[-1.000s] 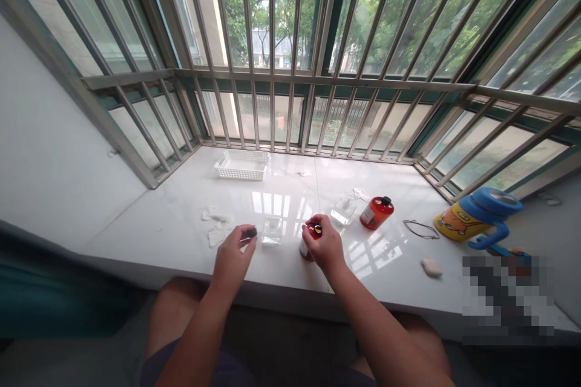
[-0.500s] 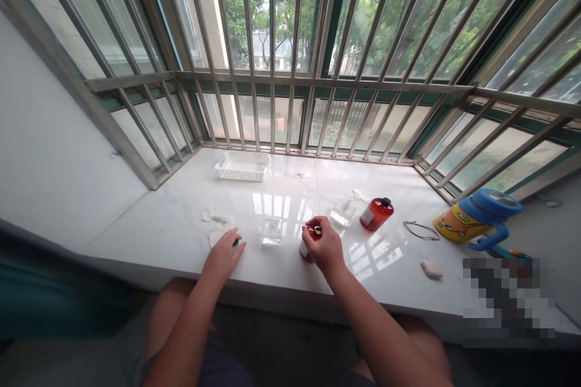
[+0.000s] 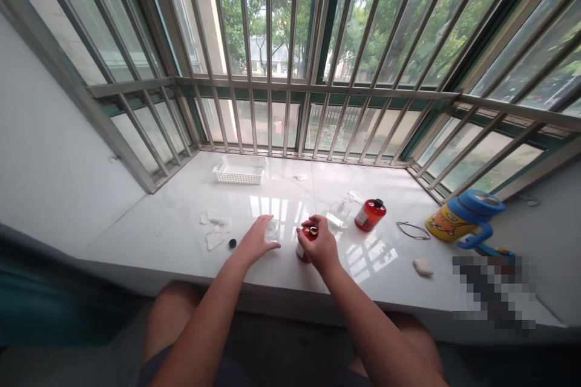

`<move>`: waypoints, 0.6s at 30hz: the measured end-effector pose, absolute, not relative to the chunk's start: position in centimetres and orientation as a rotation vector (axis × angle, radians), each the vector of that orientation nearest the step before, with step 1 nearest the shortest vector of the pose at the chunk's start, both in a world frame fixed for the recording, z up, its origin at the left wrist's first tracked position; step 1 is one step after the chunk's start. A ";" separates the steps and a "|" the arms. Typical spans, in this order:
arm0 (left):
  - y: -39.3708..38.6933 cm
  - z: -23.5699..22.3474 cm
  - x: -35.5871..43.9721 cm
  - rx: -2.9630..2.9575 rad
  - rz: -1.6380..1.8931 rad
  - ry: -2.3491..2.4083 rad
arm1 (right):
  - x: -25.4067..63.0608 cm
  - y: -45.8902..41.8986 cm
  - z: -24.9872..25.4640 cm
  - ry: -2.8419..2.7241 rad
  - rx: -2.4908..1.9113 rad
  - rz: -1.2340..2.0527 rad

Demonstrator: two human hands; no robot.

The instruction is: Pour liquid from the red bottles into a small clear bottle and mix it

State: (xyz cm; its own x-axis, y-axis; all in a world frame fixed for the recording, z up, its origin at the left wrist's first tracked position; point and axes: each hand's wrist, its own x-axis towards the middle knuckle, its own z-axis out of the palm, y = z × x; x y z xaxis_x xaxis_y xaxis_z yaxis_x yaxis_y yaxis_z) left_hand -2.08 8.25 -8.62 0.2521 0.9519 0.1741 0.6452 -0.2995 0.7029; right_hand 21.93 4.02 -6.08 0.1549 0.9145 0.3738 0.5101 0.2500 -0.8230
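Note:
My right hand [image 3: 318, 243] is wrapped round a small red bottle [image 3: 303, 247] that stands uncapped on the white sill [image 3: 172, 236]. My left hand [image 3: 256, 240] reaches over a small clear glass cup [image 3: 272, 230], fingers spread and touching it. A small black cap [image 3: 232, 243] lies on the sill to the left of that hand. Crumpled white tissues [image 3: 215, 228] lie beyond the cap.
A second red bottle [image 3: 370, 214] with a black cap stands to the right, beside another clear glass container [image 3: 338, 213]. A white basket [image 3: 240, 169] sits at the back. A wire loop [image 3: 412, 230], a white wad [image 3: 423, 266] and a blue-lidded cartoon mug [image 3: 463, 219] lie at the right. Window bars enclose the sill.
My left hand put the black cap down on the sill at the left, then moved right to the glass cup. My right hand stayed on the red bottle.

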 end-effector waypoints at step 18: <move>-2.0 3.7 -0.9 1.896 1.066 1.450 | 21.8 -1.1 -1.2 -1.428 -1.007 0.455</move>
